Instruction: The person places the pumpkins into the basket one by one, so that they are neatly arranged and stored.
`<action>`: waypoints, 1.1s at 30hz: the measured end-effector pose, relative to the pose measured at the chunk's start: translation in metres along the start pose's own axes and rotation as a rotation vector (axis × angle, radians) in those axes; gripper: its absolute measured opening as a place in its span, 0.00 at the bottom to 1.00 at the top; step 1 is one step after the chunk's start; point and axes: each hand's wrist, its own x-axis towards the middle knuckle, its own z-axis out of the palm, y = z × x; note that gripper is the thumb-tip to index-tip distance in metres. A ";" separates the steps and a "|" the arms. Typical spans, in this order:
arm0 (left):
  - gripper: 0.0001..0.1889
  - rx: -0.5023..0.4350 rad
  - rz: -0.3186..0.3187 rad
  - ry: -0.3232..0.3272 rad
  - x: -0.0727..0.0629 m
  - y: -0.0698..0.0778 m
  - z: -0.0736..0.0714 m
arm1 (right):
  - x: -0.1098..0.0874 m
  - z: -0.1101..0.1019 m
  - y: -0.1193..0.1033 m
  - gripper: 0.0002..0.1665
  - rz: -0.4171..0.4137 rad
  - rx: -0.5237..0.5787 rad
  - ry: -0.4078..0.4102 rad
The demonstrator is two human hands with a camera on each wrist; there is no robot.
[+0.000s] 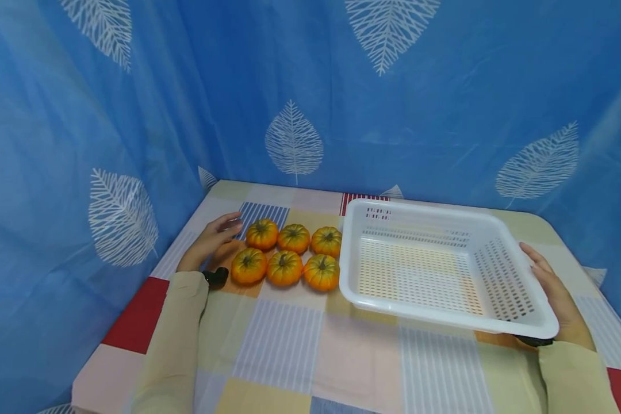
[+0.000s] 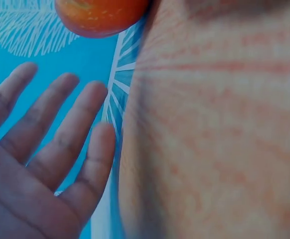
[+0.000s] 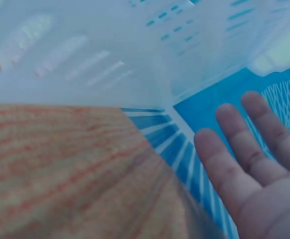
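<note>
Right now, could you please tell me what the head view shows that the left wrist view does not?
Only the head view shows the white basket, the right hand, both sleeves and all six pumpkins in two rows of three. Only the left wrist view shows the creases of the left hand's palm. Both share the left hand, at least one pumpkin, the patterned tablecloth and the blue curtain with white leaves.

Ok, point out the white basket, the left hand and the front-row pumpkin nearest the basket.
White basket [image 1: 419, 270], head view: its perforated floor.
Left hand [image 2: 28, 179], left wrist view: the palm, just below the fingers.
Front-row pumpkin [image 1: 321, 276] nearest the basket, head view: its ribbed body.
</note>
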 end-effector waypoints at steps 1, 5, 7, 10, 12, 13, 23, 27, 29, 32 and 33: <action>0.34 -0.014 -0.010 -0.003 0.000 0.000 0.000 | -0.001 0.000 0.001 0.38 -0.008 0.021 -0.015; 0.34 -0.083 -0.009 -0.021 0.002 -0.003 0.002 | -0.001 -0.001 0.006 0.39 -0.007 0.245 -0.139; 0.34 -0.130 -0.014 -0.035 0.003 -0.004 0.004 | -0.001 -0.002 0.008 0.39 -0.002 0.353 -0.189; 0.34 -0.200 -0.030 -0.060 0.005 -0.005 0.009 | -0.001 -0.003 0.009 0.39 0.019 0.435 -0.230; 0.34 -0.227 -0.033 -0.077 0.005 -0.005 0.011 | 0.000 -0.004 0.010 0.39 0.036 0.490 -0.258; 0.35 -0.239 -0.039 -0.085 0.005 -0.006 0.011 | 0.000 -0.004 0.010 0.40 0.047 0.502 -0.275; 0.38 -0.151 -0.041 -0.196 0.007 -0.009 -0.002 | 0.002 -0.005 0.013 0.41 0.095 0.591 -0.330; 0.39 0.016 -0.038 -0.219 0.011 -0.002 -0.008 | 0.001 -0.004 0.014 0.42 0.126 0.712 -0.352; 0.39 0.099 -0.041 -0.234 0.015 0.002 -0.011 | 0.001 -0.005 0.013 0.42 0.134 0.735 -0.365; 0.40 0.164 -0.053 -0.267 0.022 0.008 -0.012 | 0.002 -0.007 0.012 0.42 0.154 0.728 -0.372; 0.40 0.168 -0.060 -0.276 0.025 0.009 -0.013 | 0.002 -0.008 0.012 0.42 0.153 0.709 -0.373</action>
